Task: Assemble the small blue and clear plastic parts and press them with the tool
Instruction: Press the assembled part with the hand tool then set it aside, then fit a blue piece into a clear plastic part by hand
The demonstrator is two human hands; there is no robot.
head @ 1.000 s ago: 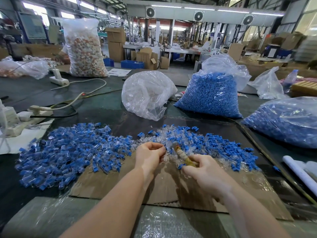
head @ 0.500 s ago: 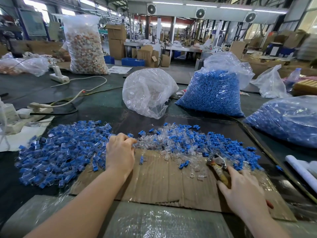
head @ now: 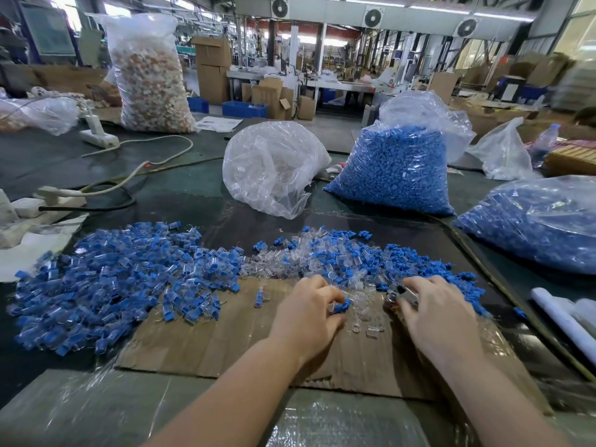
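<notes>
Both hands have come back together at the middle of the cardboard: the left hand has left the assembled pile and swung right, and the right hand has moved up and inward with the tool.

Head view: the left grip is curled, fingertips pinching a blue part at the near edge of the loose parts. The right grip is wrapped round the tool, whose metal head pokes out past the fingers, just beside a few clear parts lying on the cardboard. The assembled pile spreads to the left on the counter. Behind stand a clear bag and a blue bag; another blue bag lies at right.
</notes>
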